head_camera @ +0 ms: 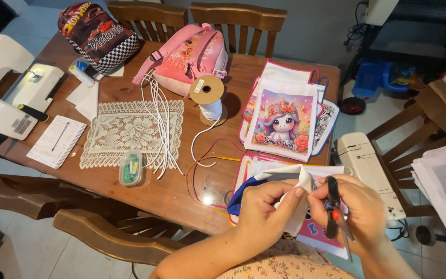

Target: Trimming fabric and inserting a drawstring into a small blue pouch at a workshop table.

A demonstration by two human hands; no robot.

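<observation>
My left hand (267, 209) pinches a white and blue fabric piece (290, 178) at the near edge of the wooden table (166, 191). My right hand (357, 209) grips the same white fabric with its fingertips and also holds a pair of dark-handled scissors (336, 217), blades pointing down. More printed fabric lies under both hands. A stack of small printed drawstring bags (285, 116) with a cartoon unicorn picture lies just beyond.
A spool of white cord (208, 101), several cut white cords (162, 126), a lace doily (130, 132), a small green box (131, 168), a notepad (57, 140), two backpacks (187, 57), a white sewing machine (6, 85) at left, another machine (367, 168) at right, wooden chairs around.
</observation>
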